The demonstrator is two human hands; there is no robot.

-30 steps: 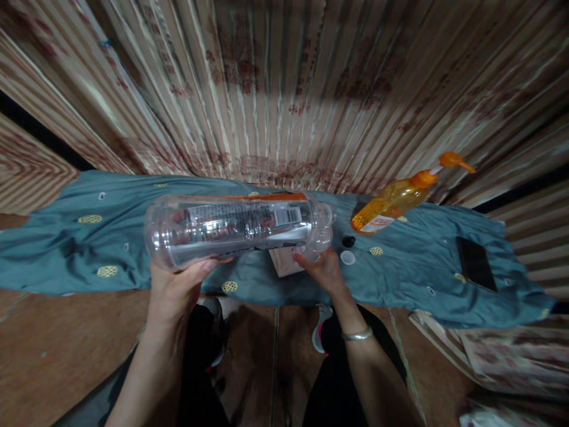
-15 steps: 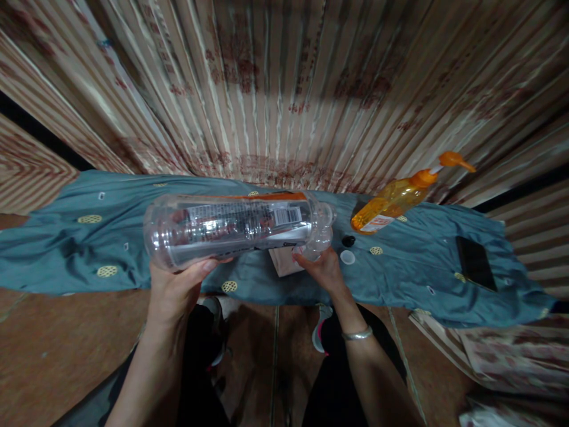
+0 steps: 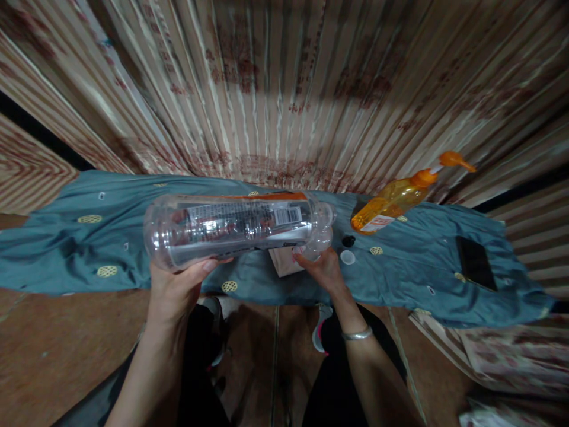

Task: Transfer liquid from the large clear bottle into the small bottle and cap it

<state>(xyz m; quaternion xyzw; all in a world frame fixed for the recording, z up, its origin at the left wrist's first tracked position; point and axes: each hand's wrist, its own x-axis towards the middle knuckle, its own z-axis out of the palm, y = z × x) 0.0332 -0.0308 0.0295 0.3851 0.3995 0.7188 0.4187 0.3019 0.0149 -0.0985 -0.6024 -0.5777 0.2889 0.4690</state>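
A large clear plastic bottle (image 3: pixel 231 228) with a printed label lies sideways in the air, its neck toward the right. My left hand (image 3: pixel 184 281) is closed round its underside near the base. Below the bottle's neck, my right hand (image 3: pixel 323 268) is closed on a small clear plastic container (image 3: pixel 320 240), which touches or nearly touches the bottle's mouth. The far fingers of both hands are hidden behind the plastic. Right of my right hand lie a small black cap (image 3: pixel 348 241) and a white round lid (image 3: pixel 347 257).
An orange pump bottle (image 3: pixel 391 201) with yellow liquid stands at the back right on the blue-green cloth (image 3: pixel 413 261). A black flat object (image 3: pixel 475 263) lies at the right. Partly under the big bottle is a pale printed packet (image 3: pixel 284 264). A striped curtain (image 3: pixel 275 89) hangs behind.
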